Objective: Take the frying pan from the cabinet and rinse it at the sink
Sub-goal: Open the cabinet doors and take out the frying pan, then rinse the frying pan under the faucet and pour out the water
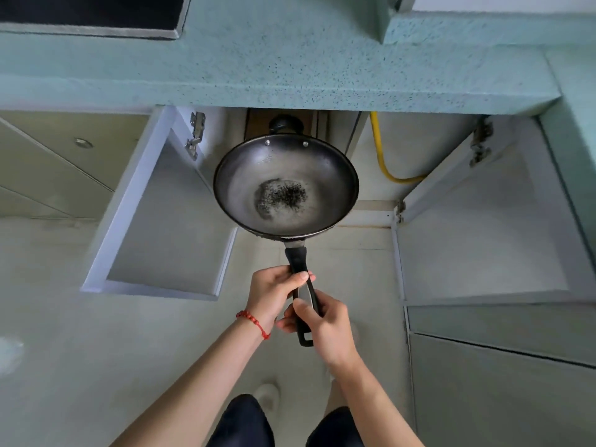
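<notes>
A dark frying pan (pixel 285 185) with black specks in its middle hangs level in front of the open cabinet (pixel 342 130), below the counter edge. Its black handle points toward me. My left hand (pixel 271 291), with a red bead bracelet on the wrist, grips the handle farther up. My right hand (pixel 322 324) grips the handle's lower end, just behind the left. Both hands hold the pan in the air above the floor. No sink is in view.
A green speckled countertop (pixel 290 66) runs across the top, with a dark cooktop (pixel 90 11) at the top left. Two cabinet doors (pixel 164 221) (pixel 477 227) stand open either side of the pan. A yellow hose (pixel 380 153) and a dark pot (pixel 285 122) are inside the cabinet.
</notes>
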A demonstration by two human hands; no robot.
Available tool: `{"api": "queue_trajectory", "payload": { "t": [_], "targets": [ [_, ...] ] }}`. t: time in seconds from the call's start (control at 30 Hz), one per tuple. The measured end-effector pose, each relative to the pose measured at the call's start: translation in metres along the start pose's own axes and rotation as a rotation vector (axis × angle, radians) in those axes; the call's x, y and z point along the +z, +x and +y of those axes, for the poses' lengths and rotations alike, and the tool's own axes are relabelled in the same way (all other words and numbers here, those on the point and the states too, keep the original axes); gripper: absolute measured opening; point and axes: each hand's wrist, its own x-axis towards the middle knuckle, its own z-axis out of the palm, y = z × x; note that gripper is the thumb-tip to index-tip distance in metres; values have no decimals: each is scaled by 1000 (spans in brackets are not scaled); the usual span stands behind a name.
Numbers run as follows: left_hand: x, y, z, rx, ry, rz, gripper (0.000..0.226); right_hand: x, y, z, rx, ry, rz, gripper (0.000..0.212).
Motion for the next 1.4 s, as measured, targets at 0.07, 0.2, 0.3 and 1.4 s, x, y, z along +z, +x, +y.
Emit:
{"api": "queue_trajectory", "payload": {
  "t": [0.07,0.2,0.3,1.4],
  "targets": [
    [-8,-25,-1,2,23,-33,16,13,-28,2,-17,22,52,18],
    [-16,-76,-4,7,47,-92,17,33,-86,0,-31,73,120,18],
    [-17,-107,-7,21,67,-135,14,38,-122,-3,-49,74,158,17],
    [162,-356,-23,277,282,-783,16,-54,-414,-32,-437,179,776,21]
  ]
}}
